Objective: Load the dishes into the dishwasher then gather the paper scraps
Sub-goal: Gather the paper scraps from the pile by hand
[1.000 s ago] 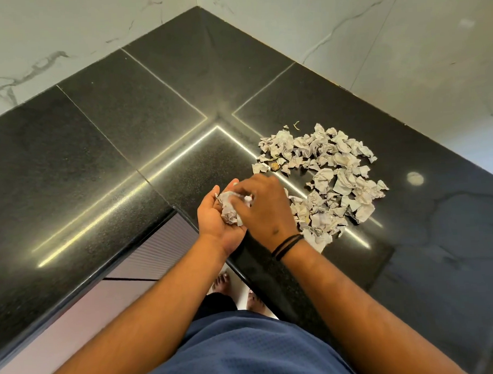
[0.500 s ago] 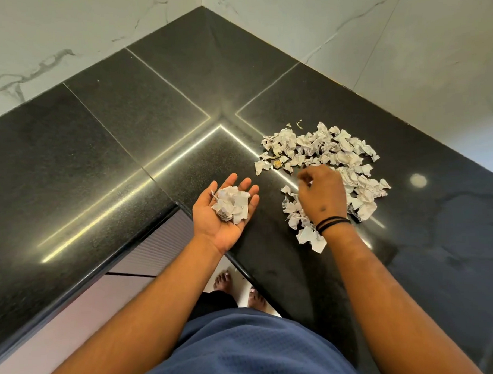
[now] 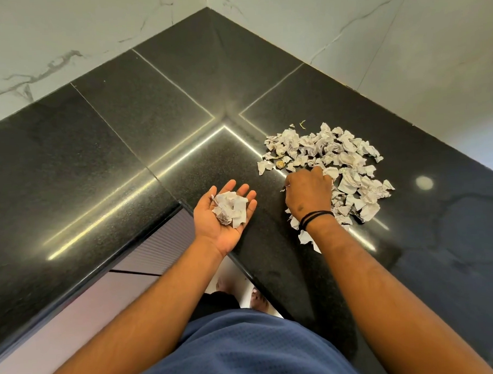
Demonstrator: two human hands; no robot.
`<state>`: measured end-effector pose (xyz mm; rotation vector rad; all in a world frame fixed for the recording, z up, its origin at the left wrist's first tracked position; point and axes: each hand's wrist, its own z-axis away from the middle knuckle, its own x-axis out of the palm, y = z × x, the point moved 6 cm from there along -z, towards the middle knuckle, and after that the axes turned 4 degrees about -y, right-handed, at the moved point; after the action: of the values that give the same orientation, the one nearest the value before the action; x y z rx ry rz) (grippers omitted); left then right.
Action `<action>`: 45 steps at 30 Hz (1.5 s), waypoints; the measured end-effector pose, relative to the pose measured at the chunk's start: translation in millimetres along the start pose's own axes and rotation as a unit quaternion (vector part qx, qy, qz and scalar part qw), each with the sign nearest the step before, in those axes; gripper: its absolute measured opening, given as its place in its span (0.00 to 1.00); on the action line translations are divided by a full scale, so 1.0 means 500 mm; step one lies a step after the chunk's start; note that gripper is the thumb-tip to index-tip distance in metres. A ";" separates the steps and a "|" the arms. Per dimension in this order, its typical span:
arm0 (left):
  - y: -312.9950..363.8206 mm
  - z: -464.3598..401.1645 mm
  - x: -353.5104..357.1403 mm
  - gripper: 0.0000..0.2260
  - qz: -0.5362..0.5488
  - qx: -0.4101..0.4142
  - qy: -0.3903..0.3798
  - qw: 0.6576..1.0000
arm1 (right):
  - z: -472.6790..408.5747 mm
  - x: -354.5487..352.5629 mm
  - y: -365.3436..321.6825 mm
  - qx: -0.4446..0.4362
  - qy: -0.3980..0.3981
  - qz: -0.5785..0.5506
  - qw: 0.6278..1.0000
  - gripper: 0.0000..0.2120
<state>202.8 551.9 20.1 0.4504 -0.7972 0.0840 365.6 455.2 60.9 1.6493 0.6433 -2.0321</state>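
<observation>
Paper scraps are being gathered from a black desk [image 3: 125,163] that is fitted into a corner of marbled white wall [image 3: 403,44]. The left hand [image 3: 222,213] is being held palm up with its fingers spread flat over the inner edge of the desk, and a small clump of scraps [image 3: 230,207] is being carried loose on the palm, not gripped. The right hand [image 3: 307,194] is being lowered knuckles-up onto the near left edge of the pile of scraps [image 3: 332,169]; its fingers are curled down into the paper, but it cannot be told whether anything is being pinched, since the fingertips are hidden under the hand. Most of the pile is lying beyond and to the right of the right hand, with a few pieces trailing back under the wrist and its dark band [image 3: 316,217]. The pile is nearer the right hand, and the waiting left palm is lying to its left, so the coming transfer is judged to be a short sideways carry. No dishes are being shown.
</observation>
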 end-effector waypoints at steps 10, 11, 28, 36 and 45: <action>-0.005 0.013 0.020 0.21 0.003 -0.012 -0.038 0.999 | 0.064 -0.110 -0.069 -0.093 0.046 -0.440 0.892 0.05; -0.006 0.017 0.025 0.21 0.005 -0.018 -0.050 0.999 | 0.078 -0.111 -0.092 -0.117 0.026 -0.457 0.882 0.05; 0.154 0.192 -0.134 0.18 0.186 0.150 -0.030 0.971 | 0.216 0.020 -0.392 -0.087 -0.077 -0.750 0.652 0.14; 0.177 0.377 -0.446 0.23 0.329 0.255 0.090 0.905 | 0.431 0.205 -0.657 0.020 -0.295 -0.769 0.567 0.15; 0.059 0.493 -0.878 0.21 0.393 0.304 0.247 0.832 | 0.701 0.581 -0.800 0.055 -0.436 -0.691 0.574 0.16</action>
<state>-277.7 516.2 -129.6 0.6371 -0.3735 1.2127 -202.3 546.0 -129.8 -0.5022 1.6268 -3.3713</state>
